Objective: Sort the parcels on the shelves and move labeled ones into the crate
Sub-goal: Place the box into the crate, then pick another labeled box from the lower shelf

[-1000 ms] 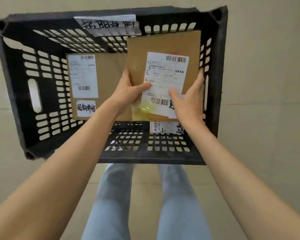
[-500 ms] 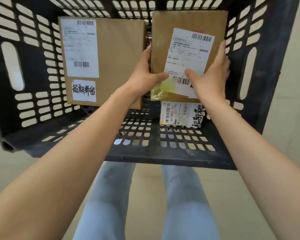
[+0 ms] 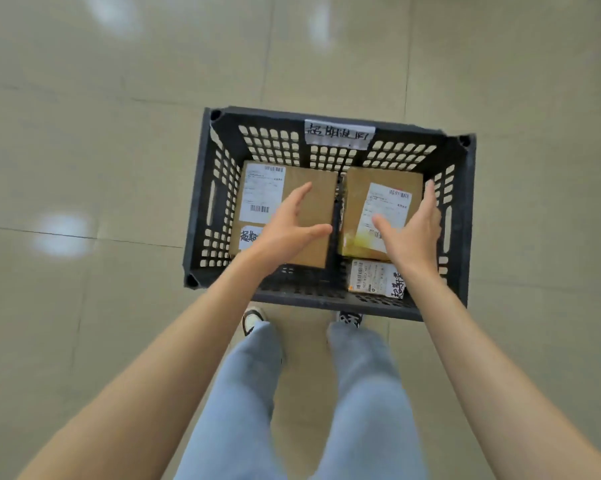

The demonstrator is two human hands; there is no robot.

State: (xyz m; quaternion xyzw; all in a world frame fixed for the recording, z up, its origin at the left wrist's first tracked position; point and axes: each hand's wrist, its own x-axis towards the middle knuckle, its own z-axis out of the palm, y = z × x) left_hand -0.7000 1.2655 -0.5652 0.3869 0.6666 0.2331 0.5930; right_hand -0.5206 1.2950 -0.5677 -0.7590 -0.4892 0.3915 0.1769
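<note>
A black slotted crate (image 3: 460, 216) stands on the floor in front of my feet. Inside it lie a brown parcel (image 3: 318, 188) on the left and a second brown parcel (image 3: 378, 178) on the right, each with a white shipping label. A small white labelled packet (image 3: 371, 277) lies at the crate's near right. My left hand (image 3: 288, 233) hovers above the left parcel with fingers spread, holding nothing. Fingers straight, my right hand (image 3: 413, 233) hangs over the right parcel, also empty.
A white handwritten tag (image 3: 338, 133) is stuck on the crate's far wall. Beige floor tiles (image 3: 101, 168) surround the crate on all sides. My shoes (image 3: 254, 318) stand just behind its near wall.
Both hands held the right parcel before; they have let it go in the crate and lifted away. The view has pulled back and up from the crate.
</note>
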